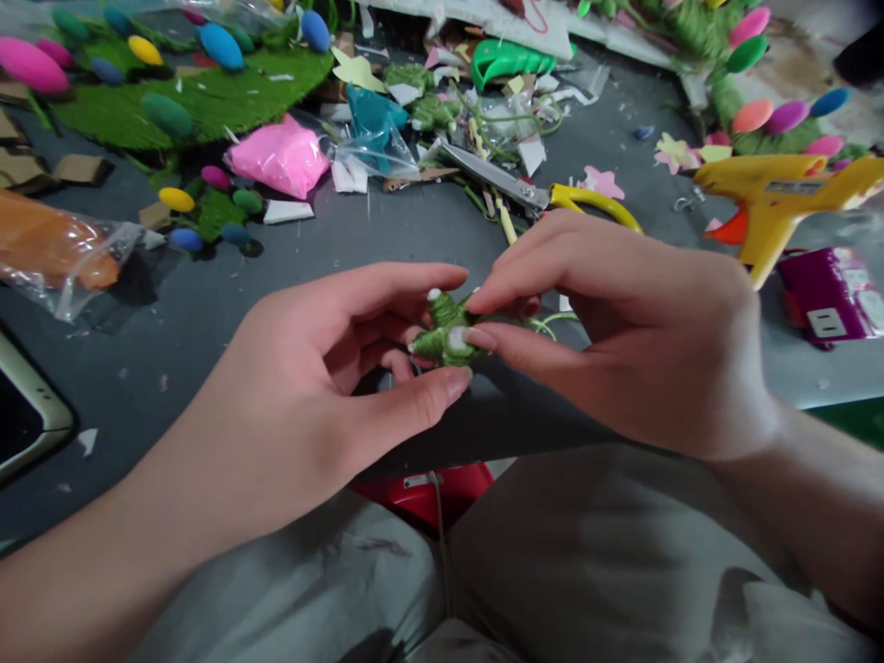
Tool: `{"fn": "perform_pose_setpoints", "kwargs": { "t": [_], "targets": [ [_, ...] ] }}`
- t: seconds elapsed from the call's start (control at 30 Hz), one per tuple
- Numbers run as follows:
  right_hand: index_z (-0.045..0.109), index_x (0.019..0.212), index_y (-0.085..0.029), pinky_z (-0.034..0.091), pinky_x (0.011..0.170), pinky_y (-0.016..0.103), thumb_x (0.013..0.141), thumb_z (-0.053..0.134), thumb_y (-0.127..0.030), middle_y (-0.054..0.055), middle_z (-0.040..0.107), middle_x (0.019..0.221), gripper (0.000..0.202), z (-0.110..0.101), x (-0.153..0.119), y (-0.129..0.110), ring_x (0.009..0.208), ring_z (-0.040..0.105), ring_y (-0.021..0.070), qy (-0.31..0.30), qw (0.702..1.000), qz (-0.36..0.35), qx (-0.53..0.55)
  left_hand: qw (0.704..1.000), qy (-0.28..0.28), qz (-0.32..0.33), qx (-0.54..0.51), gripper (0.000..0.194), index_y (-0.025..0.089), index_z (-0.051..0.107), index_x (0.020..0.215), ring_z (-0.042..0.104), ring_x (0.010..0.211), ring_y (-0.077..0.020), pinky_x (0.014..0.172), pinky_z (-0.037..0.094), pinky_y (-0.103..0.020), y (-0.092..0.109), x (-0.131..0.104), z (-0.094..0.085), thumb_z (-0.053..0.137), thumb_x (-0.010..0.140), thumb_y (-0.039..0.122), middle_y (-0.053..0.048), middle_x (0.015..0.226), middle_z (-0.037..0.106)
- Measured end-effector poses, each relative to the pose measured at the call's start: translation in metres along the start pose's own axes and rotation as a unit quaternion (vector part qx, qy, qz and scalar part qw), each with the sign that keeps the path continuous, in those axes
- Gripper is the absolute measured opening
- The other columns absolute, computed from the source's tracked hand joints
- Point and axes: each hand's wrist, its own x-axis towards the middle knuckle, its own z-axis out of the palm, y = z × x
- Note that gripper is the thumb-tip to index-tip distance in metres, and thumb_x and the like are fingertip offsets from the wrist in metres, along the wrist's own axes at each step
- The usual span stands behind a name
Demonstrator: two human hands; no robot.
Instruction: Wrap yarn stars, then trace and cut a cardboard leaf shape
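A small green yarn-wrapped piece (pixel 440 333) with white tips and a white spot is held above the table's near edge. My right hand (pixel 622 322) pinches its right side between thumb and fingers. My left hand (pixel 331 359) curls around its left side, with the thumb at its lower edge and the other fingers behind it. A thin green strand (pixel 549 322) trails to the right, partly behind my right hand.
Scissors (pixel 501 180) with yellow handles lie beyond my hands. A yellow glue gun (pixel 780 198) and a purple box (pixel 832 295) are at right. Pink bag (pixel 280 157), orange bag (pixel 55 239), scraps and a green leaf-shaped piece (pixel 227 97) lie behind and left; a phone-like device (pixel 52 414) sits left.
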Motion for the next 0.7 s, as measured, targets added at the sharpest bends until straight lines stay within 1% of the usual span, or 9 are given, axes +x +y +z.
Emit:
{"fn": "perform_pose_setpoints", "kwargs": {
  "t": [0.1, 0.17, 0.3, 0.4, 0.43, 0.5, 0.57, 0.63, 0.7],
  "targets": [
    [0.070, 0.104, -0.031, 0.061, 0.084, 0.039, 0.087, 0.076, -0.023, 0.005, 0.072, 0.109, 0.019, 0.0012, 0.0012, -0.0027, 0.100, 0.067, 0.0245, 0.001, 0.999, 0.047, -0.011, 1.000, 0.005, -0.001, 0.001, 0.049, 0.037, 0.074, 0.125, 0.076, 0.085, -0.0156, 0.065, 0.060, -0.013, -0.0009, -0.0006, 0.0002, 0.081, 0.078, 0.023, 0.007, 0.109, 0.079],
    [0.070, 0.107, -0.029, 0.061, 0.086, 0.037, 0.086, 0.077, -0.021, 0.004, 0.073, 0.112, 0.023, 0.0022, 0.0015, -0.0030, 0.100, 0.068, 0.0225, 0.001, 0.998, 0.058, 0.015, 1.000, 0.010, -0.005, -0.004, 0.048, 0.038, 0.074, 0.123, 0.077, 0.087, -0.0171, 0.066, 0.061, -0.015, -0.0017, -0.0013, 0.0009, 0.081, 0.078, 0.025, 0.007, 0.107, 0.079],
    [0.072, 0.111, -0.023, 0.062, 0.082, 0.028, 0.087, 0.077, -0.020, 0.002, 0.075, 0.108, 0.026, 0.0038, 0.0005, 0.0004, 0.092, 0.071, 0.0155, 0.007, 0.993, 0.079, 0.090, 0.999, 0.019, -0.021, -0.020, 0.039, 0.033, 0.075, 0.119, 0.077, 0.095, -0.0182, 0.076, 0.063, -0.016, 0.0002, -0.0024, 0.0021, 0.079, 0.081, 0.023, 0.004, 0.113, 0.078],
    [0.074, 0.107, -0.020, 0.062, 0.081, 0.026, 0.083, 0.081, -0.021, 0.003, 0.076, 0.103, 0.024, 0.0041, -0.0003, 0.0026, 0.090, 0.073, 0.0161, 0.027, 0.989, 0.094, 0.107, 0.997, 0.028, -0.028, -0.061, 0.048, 0.030, 0.071, 0.120, 0.076, 0.100, -0.0191, 0.079, 0.063, -0.017, 0.0042, -0.0018, 0.0027, 0.081, 0.075, 0.014, 0.003, 0.118, 0.076],
    [0.074, 0.105, -0.019, 0.062, 0.080, 0.026, 0.082, 0.082, -0.021, 0.003, 0.076, 0.100, 0.024, 0.0043, -0.0003, 0.0027, 0.088, 0.073, 0.0160, 0.030, 0.989, 0.099, 0.107, 0.996, 0.034, -0.033, -0.072, 0.051, 0.029, 0.070, 0.119, 0.077, 0.097, -0.0184, 0.077, 0.064, -0.017, 0.0054, -0.0012, 0.0030, 0.082, 0.073, 0.011, 0.003, 0.116, 0.076],
    [0.074, 0.101, -0.020, 0.062, 0.076, 0.025, 0.081, 0.084, -0.022, 0.002, 0.076, 0.096, 0.023, 0.0051, -0.0001, 0.0022, 0.083, 0.072, 0.0152, 0.031, 0.988, 0.114, 0.099, 0.994, 0.058, -0.039, -0.079, 0.053, 0.028, 0.071, 0.116, 0.076, 0.083, -0.0145, 0.068, 0.062, -0.013, 0.0069, 0.0002, 0.0039, 0.084, 0.068, 0.008, 0.003, 0.106, 0.078],
    [0.073, 0.099, -0.020, 0.061, 0.069, 0.023, 0.080, 0.085, -0.024, 0.001, 0.076, 0.092, 0.023, 0.0064, 0.0004, 0.0015, 0.076, 0.070, 0.0138, 0.030, 0.988, 0.124, 0.093, 0.993, 0.080, -0.050, -0.070, 0.050, 0.027, 0.073, 0.112, 0.072, 0.072, -0.0105, 0.061, 0.059, -0.009, 0.0060, 0.0017, 0.0048, 0.085, 0.067, 0.009, 0.004, 0.093, 0.077],
    [0.073, 0.098, -0.021, 0.059, 0.062, 0.022, 0.078, 0.086, -0.025, 0.000, 0.075, 0.089, 0.024, 0.0072, 0.0005, 0.0018, 0.070, 0.068, 0.0124, 0.028, 0.987, 0.125, 0.095, 0.994, 0.084, -0.047, -0.059, 0.044, 0.027, 0.075, 0.111, 0.072, 0.074, -0.0095, 0.062, 0.057, -0.006, 0.0026, 0.0025, 0.0051, 0.085, 0.071, 0.012, 0.005, 0.089, 0.077],
    [0.072, 0.102, -0.022, 0.058, 0.058, 0.022, 0.077, 0.086, -0.026, 0.001, 0.075, 0.091, 0.029, 0.0062, -0.0001, 0.0031, 0.066, 0.066, 0.0117, 0.018, 0.986, 0.128, 0.102, 0.995, 0.076, -0.029, -0.052, 0.039, 0.029, 0.076, 0.113, 0.074, 0.084, -0.0105, 0.069, 0.058, -0.007, -0.0018, 0.0022, 0.0047, 0.082, 0.077, 0.016, 0.005, 0.095, 0.078]
  ]
}}
